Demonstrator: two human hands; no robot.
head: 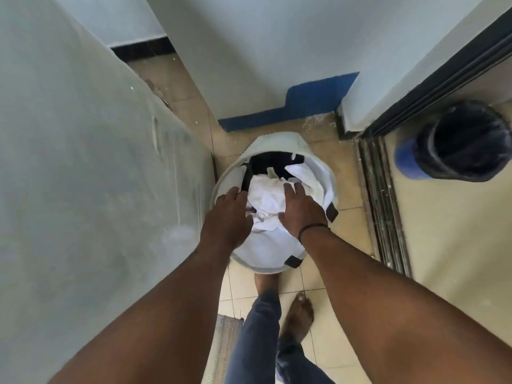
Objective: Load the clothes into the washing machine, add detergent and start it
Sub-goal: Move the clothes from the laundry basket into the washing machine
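Observation:
A round white laundry basket (279, 144) with black handle straps stands on the tiled floor in front of my feet. It holds white clothes (266, 199) on top and a dark garment (267, 162) at the far side. My left hand (225, 214) reaches into the basket's left side, fingers spread against the white clothes. My right hand (300, 206) rests flat on the white clothes near the right rim, fingers apart, a black band on its wrist. Neither hand has closed around anything. No washing machine or detergent is recognisable here.
A large grey-white panel (83, 176) fills the left, right beside the basket. A white wall with a blue base strip (291, 106) stands behind. A sliding-door track (382, 200) runs at the right, with a black and blue bin (460, 142) beyond it. A mat (224, 345) lies near my feet.

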